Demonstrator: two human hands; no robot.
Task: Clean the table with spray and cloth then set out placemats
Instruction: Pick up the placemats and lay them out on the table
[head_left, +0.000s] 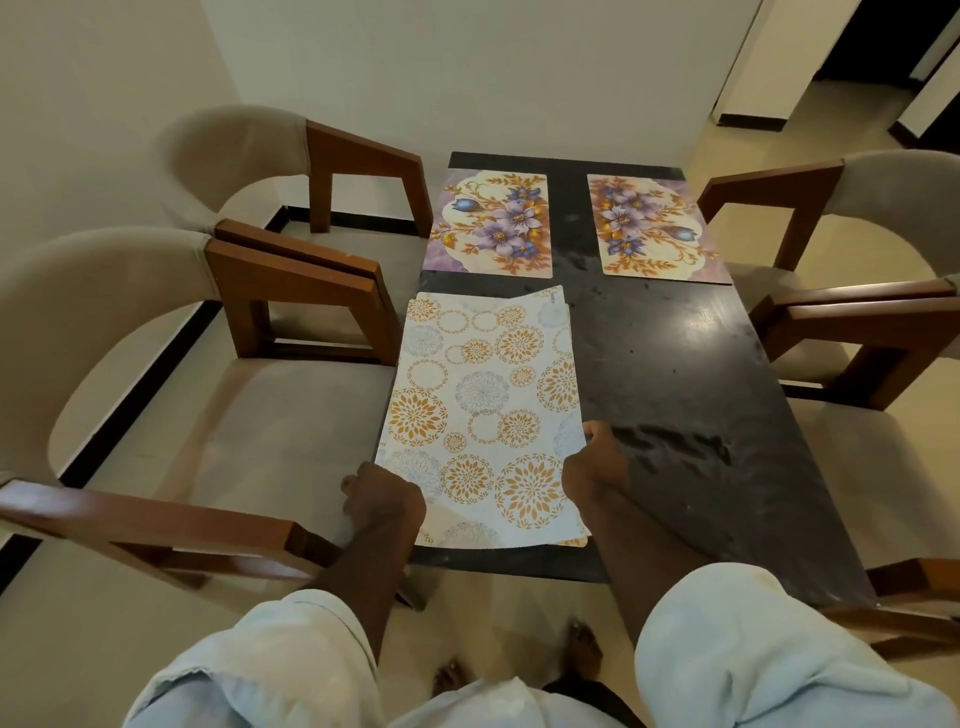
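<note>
A dark table (675, 364) carries two purple floral placemats at its far end, one on the left (488, 223) and one on the right (654, 231). On the near left lies a white placemat with orange and grey circle patterns (483, 415); a second mat's edge peeks out beneath it. My left hand (382, 501) grips its near left corner. My right hand (592, 462) pinches its right edge. No spray or cloth is in view.
Four beige upholstered chairs with wooden arms flank the table, two on the left (249, 291) and two on the right (857, 312). A white wall stands behind the table's far end. A doorway (872, 47) opens at the upper right.
</note>
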